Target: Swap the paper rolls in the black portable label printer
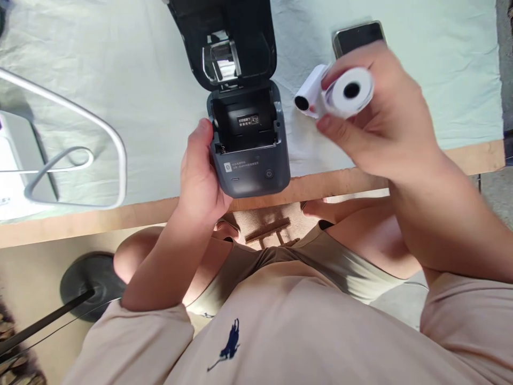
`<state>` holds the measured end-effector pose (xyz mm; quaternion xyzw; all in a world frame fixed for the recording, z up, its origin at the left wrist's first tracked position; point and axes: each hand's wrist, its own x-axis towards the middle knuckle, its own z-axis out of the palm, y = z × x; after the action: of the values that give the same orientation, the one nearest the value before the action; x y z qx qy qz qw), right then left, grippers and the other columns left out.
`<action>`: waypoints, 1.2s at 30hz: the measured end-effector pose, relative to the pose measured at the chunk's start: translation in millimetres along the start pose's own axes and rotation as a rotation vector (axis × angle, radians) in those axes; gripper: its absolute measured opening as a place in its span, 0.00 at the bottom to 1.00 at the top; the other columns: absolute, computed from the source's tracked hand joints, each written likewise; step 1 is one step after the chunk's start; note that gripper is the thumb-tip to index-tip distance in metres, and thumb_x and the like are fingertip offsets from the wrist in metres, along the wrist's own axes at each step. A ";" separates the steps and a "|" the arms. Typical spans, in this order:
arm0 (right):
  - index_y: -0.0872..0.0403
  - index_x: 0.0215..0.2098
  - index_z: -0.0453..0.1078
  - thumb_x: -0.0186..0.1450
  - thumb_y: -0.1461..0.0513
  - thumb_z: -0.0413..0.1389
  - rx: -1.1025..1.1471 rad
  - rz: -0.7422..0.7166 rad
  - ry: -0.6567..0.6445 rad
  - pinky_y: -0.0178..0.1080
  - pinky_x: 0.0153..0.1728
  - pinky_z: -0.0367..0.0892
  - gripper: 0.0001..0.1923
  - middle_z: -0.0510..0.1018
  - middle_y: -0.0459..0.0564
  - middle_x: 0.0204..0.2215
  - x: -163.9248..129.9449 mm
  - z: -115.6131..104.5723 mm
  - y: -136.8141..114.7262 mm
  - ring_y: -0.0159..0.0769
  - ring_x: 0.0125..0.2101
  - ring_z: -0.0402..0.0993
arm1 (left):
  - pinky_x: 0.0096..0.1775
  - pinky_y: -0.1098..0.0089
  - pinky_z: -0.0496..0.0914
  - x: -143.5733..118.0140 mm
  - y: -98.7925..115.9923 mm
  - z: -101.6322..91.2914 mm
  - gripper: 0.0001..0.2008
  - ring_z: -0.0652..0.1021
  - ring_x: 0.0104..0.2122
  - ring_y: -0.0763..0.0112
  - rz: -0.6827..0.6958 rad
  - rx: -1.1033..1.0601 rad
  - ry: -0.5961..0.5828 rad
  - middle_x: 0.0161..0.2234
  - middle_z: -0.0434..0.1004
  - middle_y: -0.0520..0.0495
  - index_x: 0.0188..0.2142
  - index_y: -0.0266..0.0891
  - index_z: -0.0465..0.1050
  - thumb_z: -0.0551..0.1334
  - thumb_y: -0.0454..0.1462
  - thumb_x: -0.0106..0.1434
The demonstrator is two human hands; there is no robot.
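Beige shirt [280, 331] nearest lens. Left hand [200, 176] clasping left side of dark label printer [250, 149] at table edge [120, 216], lid open. Right hand [385, 117] raised right of printer, fingers pinching white paper roll [348, 92]. Second roll [310, 96] just behind; phone [356, 36] beyond.

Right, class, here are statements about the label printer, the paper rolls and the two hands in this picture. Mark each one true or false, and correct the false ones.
1. The printer's lid is shut. False: it stands open, showing the empty paper bay.
2. The left hand grips the printer's side. True.
3. The right hand holds a paper roll. True.
4. The second roll sits inside the printer. False: it is by the right hand, outside it.
5. A phone lies on the cloth beyond the right hand. True.
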<state>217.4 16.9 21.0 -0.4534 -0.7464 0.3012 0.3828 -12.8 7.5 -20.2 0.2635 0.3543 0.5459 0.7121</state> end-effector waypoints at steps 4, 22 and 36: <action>0.44 0.51 0.71 0.64 0.50 0.61 -0.365 0.023 -0.124 0.50 0.52 0.71 0.18 0.80 0.48 0.50 -10.1 5.9 6.3 0.43 0.52 0.77 | 0.56 0.56 0.79 1.3 -2.0 -0.3 0.21 0.76 0.60 0.52 0.020 0.024 -0.011 0.40 0.82 0.40 0.39 0.38 0.77 0.52 0.49 0.73; 0.50 0.58 0.69 0.66 0.47 0.54 -0.916 0.631 -0.108 0.55 0.49 0.67 0.26 0.78 0.59 0.46 55.4 26.2 -1.9 0.52 0.45 0.74 | 0.54 0.58 0.77 -4.0 1.8 5.5 0.11 0.76 0.59 0.54 0.041 0.097 -0.002 0.43 0.81 0.47 0.39 0.44 0.77 0.59 0.47 0.70; 0.57 0.56 0.68 0.57 0.64 0.56 -0.508 0.283 0.162 0.42 0.47 0.66 0.28 0.77 0.52 0.44 53.2 0.9 1.9 0.36 0.42 0.71 | 0.53 0.57 0.77 -0.8 -3.2 1.7 0.12 0.76 0.59 0.53 0.052 0.050 0.038 0.42 0.83 0.46 0.38 0.43 0.77 0.61 0.47 0.68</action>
<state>201.8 65.9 34.9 -0.6569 -0.6941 0.1181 0.2697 -9.7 5.8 -21.4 0.2797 0.3743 0.5601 0.6840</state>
